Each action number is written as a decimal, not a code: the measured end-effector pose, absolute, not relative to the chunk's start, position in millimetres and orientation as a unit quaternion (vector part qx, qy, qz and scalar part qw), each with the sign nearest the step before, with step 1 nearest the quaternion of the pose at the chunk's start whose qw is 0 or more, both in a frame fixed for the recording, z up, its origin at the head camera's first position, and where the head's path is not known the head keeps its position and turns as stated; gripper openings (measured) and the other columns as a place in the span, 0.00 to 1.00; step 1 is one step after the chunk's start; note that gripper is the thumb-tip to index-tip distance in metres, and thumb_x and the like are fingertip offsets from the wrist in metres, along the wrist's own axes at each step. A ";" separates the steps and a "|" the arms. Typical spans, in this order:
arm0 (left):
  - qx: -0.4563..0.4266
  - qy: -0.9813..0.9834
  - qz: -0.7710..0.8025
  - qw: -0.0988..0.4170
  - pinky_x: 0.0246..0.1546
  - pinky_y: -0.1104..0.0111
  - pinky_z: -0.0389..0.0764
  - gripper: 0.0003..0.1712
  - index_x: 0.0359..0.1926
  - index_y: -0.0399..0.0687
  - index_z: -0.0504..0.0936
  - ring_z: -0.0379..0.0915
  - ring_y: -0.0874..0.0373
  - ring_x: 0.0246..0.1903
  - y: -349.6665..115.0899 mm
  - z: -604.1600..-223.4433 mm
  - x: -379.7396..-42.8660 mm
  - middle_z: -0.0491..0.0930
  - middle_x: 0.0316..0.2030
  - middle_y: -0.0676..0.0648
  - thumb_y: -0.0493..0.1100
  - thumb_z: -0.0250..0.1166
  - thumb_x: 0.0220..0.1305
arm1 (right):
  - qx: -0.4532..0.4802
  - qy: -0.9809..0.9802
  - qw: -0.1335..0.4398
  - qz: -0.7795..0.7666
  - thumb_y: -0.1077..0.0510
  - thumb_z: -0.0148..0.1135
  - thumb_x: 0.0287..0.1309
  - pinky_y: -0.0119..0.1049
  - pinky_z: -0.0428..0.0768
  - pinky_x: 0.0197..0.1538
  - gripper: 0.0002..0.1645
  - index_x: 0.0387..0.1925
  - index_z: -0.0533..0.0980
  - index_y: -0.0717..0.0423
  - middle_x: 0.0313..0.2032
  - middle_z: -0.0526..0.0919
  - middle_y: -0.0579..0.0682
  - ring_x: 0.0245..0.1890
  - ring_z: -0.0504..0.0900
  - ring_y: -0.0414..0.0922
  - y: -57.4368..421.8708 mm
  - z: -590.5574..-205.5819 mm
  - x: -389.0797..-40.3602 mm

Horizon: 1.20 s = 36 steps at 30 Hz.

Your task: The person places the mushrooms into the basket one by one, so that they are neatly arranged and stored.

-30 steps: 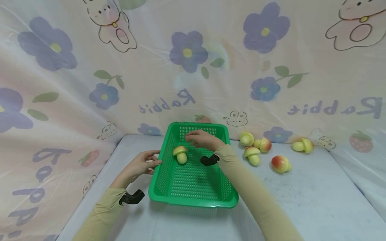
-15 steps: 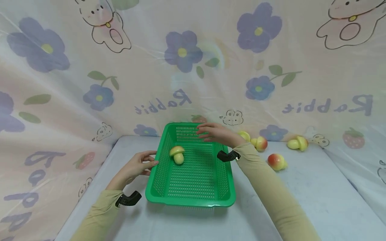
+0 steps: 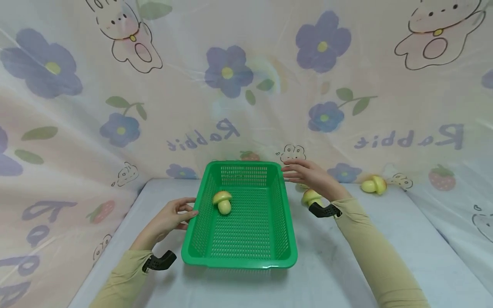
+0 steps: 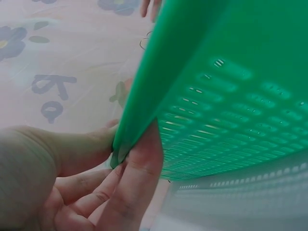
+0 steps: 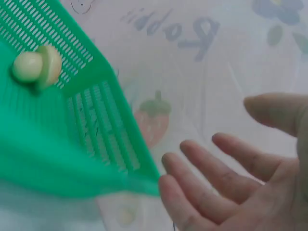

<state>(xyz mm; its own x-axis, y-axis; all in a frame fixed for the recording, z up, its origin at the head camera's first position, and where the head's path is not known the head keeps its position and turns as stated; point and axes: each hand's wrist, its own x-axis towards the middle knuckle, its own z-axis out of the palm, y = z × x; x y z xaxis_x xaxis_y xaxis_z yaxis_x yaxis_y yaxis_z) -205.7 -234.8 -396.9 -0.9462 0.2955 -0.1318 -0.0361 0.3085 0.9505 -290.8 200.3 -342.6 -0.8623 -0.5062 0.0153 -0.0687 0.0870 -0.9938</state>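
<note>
The left hand [image 3: 171, 218] pinches the basket's [image 3: 239, 263] left rim, while the right hand [image 3: 310, 174], its fingers [image 5: 216, 169] extended and holding nothing, is by the basket's far right corner. One mushroom [image 3: 222, 202] lies inside the basket near its left wall; another mushroom [image 3: 310, 196], partly hidden, is just right of the basket, a third mushroom [image 3: 374, 185] well right. The step seems to be gathering, so the right fingers would next need to close round an outside mushroom.

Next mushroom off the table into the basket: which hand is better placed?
Probably the right hand: it holds nothing and is on the same side of the green basket as the loose mushrooms. The left hand is pinching the basket's opposite rim.
</note>
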 end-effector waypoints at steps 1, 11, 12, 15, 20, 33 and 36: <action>0.082 0.795 0.584 0.143 0.31 0.62 0.83 0.37 0.71 0.36 0.56 0.77 0.53 0.31 -235.5 -397.8 -205.0 0.75 0.41 0.39 0.41 0.62 0.67 | -0.202 0.721 0.160 -0.643 0.51 0.45 0.74 0.49 0.65 0.64 0.28 0.67 0.60 0.63 0.64 0.63 0.69 0.63 0.64 0.63 206.0 -347.0 -289.6; 0.077 0.795 0.586 0.140 0.32 0.61 0.84 0.38 0.70 0.36 0.57 0.78 0.53 0.32 -237.8 -401.6 -205.3 0.75 0.41 0.39 0.43 0.63 0.66 | -0.166 0.754 0.108 -0.626 0.48 0.43 0.74 0.44 0.68 0.63 0.29 0.68 0.57 0.60 0.63 0.67 0.61 0.63 0.67 0.57 268.3 -369.8 -274.4; 0.077 0.795 0.585 0.140 0.32 0.61 0.84 0.38 0.70 0.36 0.57 0.78 0.53 0.32 -237.7 -402.1 -205.4 0.75 0.41 0.39 0.43 0.63 0.66 | -0.163 0.758 0.105 -0.623 0.48 0.43 0.75 0.42 0.69 0.62 0.29 0.68 0.57 0.59 0.62 0.68 0.58 0.63 0.67 0.56 274.8 -370.7 -272.6; 0.071 0.796 0.585 0.139 0.32 0.61 0.84 0.38 0.70 0.37 0.58 0.78 0.53 0.32 -236.9 -403.4 -205.8 0.75 0.41 0.39 0.43 0.64 0.66 | -0.160 0.762 0.097 -0.619 0.49 0.42 0.75 0.36 0.71 0.60 0.28 0.68 0.58 0.58 0.60 0.71 0.50 0.63 0.68 0.52 293.9 -372.7 -267.6; 0.068 0.796 0.586 0.138 0.33 0.61 0.84 0.37 0.70 0.38 0.58 0.79 0.53 0.32 -235.8 -402.8 -205.5 0.75 0.42 0.39 0.43 0.64 0.66 | -0.180 0.731 0.075 -0.654 0.55 0.41 0.75 0.32 0.73 0.57 0.23 0.66 0.62 0.59 0.57 0.75 0.46 0.57 0.75 0.44 323.8 -375.4 -262.9; 0.073 0.801 0.579 0.135 0.32 0.61 0.83 0.37 0.70 0.37 0.57 0.78 0.52 0.32 -236.2 -400.3 -204.5 0.75 0.41 0.39 0.42 0.62 0.67 | -0.136 0.747 0.069 -0.647 0.57 0.44 0.74 0.27 0.74 0.54 0.17 0.61 0.63 0.53 0.52 0.77 0.41 0.53 0.77 0.38 370.6 -399.5 -257.5; 0.076 0.802 0.577 0.135 0.32 0.61 0.83 0.37 0.70 0.37 0.58 0.78 0.52 0.32 -234.9 -400.0 -204.3 0.75 0.41 0.39 0.43 0.63 0.67 | -0.131 0.764 0.072 -0.627 0.55 0.44 0.75 0.26 0.74 0.54 0.20 0.63 0.61 0.54 0.53 0.76 0.41 0.54 0.76 0.37 376.7 -404.3 -256.2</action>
